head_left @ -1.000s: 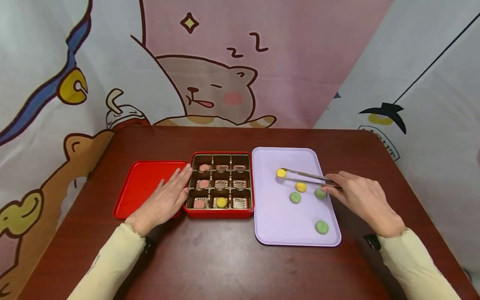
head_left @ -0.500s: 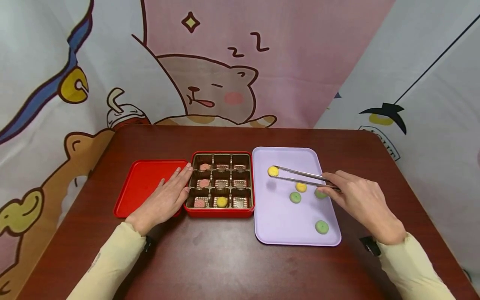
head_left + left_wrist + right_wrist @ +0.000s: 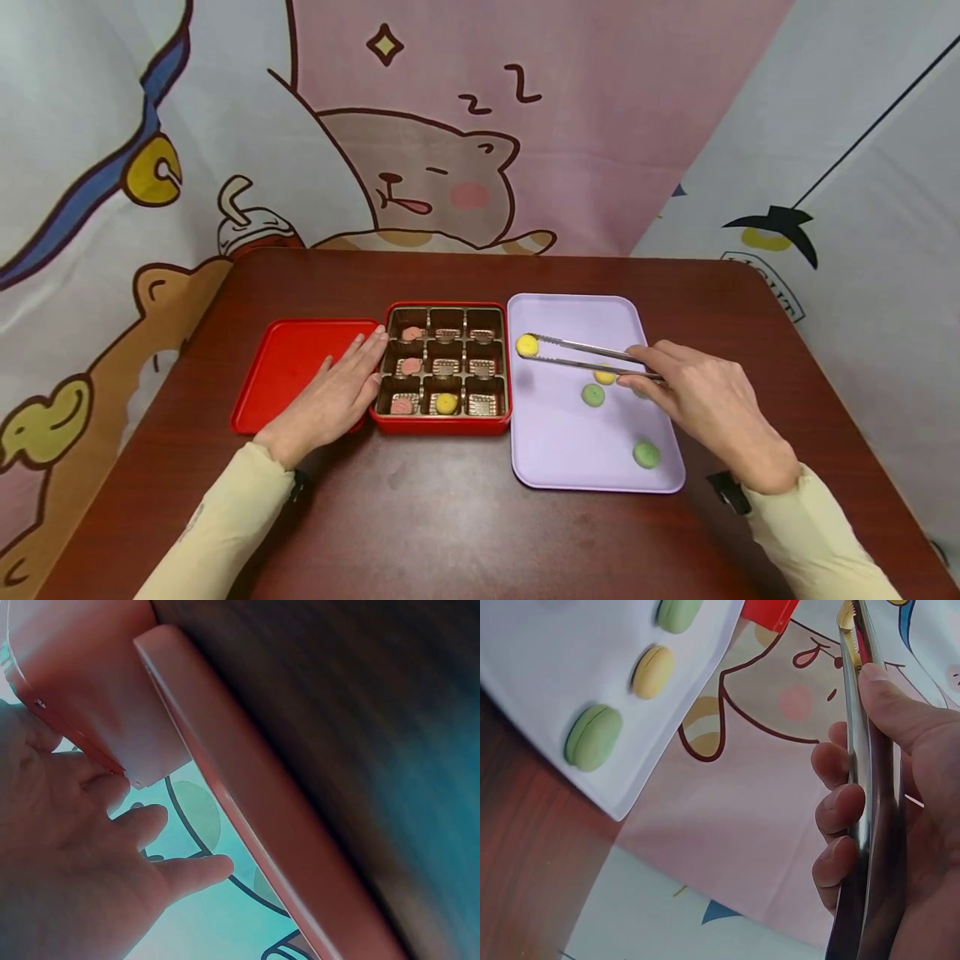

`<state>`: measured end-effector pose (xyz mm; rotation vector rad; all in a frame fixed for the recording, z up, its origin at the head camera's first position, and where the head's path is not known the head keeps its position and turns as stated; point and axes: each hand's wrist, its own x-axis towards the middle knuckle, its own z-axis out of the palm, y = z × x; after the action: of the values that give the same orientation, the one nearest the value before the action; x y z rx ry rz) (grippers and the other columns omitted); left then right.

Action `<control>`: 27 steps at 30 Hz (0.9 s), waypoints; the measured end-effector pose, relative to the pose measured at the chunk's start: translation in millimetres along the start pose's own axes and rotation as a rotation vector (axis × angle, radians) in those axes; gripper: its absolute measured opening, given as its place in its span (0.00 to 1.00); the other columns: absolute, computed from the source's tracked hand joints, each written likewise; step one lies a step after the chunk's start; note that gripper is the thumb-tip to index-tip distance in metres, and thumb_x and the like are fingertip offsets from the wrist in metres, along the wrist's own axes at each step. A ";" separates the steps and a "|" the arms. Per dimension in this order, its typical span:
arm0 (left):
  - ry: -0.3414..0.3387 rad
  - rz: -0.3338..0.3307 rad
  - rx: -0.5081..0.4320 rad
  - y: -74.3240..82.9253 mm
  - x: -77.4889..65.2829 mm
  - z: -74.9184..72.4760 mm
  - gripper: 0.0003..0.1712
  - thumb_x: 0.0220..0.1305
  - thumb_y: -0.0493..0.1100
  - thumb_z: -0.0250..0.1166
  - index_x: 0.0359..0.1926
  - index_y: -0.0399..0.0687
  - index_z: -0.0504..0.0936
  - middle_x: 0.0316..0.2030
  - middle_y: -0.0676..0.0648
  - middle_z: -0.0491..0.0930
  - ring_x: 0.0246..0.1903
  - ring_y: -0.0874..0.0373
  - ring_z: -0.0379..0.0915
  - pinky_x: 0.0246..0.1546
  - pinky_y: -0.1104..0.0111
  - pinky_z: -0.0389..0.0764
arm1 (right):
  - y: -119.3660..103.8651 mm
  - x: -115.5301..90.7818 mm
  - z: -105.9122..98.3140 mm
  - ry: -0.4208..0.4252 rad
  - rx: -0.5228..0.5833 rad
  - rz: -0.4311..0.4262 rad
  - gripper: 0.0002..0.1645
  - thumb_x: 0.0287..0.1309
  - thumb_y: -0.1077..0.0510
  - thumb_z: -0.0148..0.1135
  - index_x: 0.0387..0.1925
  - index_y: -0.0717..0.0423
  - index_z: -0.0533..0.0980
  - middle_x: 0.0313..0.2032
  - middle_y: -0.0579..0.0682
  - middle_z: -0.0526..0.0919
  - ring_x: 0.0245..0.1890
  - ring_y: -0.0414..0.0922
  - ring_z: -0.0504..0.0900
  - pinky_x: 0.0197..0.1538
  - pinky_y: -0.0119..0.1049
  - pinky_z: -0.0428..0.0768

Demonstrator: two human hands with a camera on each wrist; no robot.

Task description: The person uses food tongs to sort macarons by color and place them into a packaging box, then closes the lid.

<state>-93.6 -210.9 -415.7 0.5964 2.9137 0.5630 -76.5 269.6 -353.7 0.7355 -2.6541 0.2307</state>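
Observation:
My right hand point(image 3: 705, 400) grips metal tongs point(image 3: 588, 357), fingers and thumb wrapped along the arms in the right wrist view. Between the tong tips a yellow macaron point(image 3: 527, 345) is pinched, held over the left edge of the lilac tray point(image 3: 577, 454). My left hand point(image 3: 326, 404) lies with straight fingers against the left side of a red box point(image 3: 442, 426). Its gold insert has three rows of compartments. Pink macarons point(image 3: 410, 367) fill the left column, and another yellow macaron point(image 3: 446, 404) sits in the front middle compartment.
Left of the box lies a red lid point(image 3: 288, 367), partly under my left forearm. On the tray rest a yellow macaron point(image 3: 653, 672) and green macarons point(image 3: 647, 454), one partly hidden by my right hand. A printed cloth point(image 3: 600, 125) hangs behind the table point(image 3: 450, 517).
My right hand has carried the tongs and the yellow macaron leftward across the tray, close to the box. The left hand stays at the box's side.

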 end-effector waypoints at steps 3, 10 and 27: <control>0.008 0.005 0.002 0.3 -0.4 0.0 0.38 0.81 0.49 0.48 0.84 0.47 0.47 0.82 0.43 0.46 0.80 0.38 0.42 0.71 0.30 0.51 | -3.7 3.5 0.7 0.009 0.000 -0.022 0.39 0.67 0.23 0.46 0.47 0.48 0.86 0.24 0.36 0.72 0.19 0.33 0.63 0.17 0.29 0.62; 0.009 0.003 -0.002 1.0 -1.2 0.6 0.38 0.81 0.49 0.48 0.84 0.47 0.47 0.82 0.43 0.46 0.80 0.38 0.42 0.70 0.30 0.51 | -13.6 14.6 1.5 0.013 0.004 -0.060 0.30 0.66 0.29 0.60 0.48 0.49 0.86 0.27 0.38 0.79 0.19 0.33 0.67 0.17 0.29 0.65; -0.021 -0.016 -0.005 0.0 -0.4 0.5 0.39 0.82 0.51 0.47 0.84 0.49 0.45 0.83 0.45 0.42 0.81 0.41 0.39 0.72 0.32 0.49 | -40.3 46.6 16.0 0.022 0.023 -0.177 0.21 0.56 0.41 0.75 0.45 0.48 0.85 0.24 0.37 0.76 0.20 0.36 0.71 0.16 0.34 0.69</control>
<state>-93.1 -210.9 -416.1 0.5740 2.8939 0.5585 -97.3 209.7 -347.6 0.9637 -2.5503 0.2205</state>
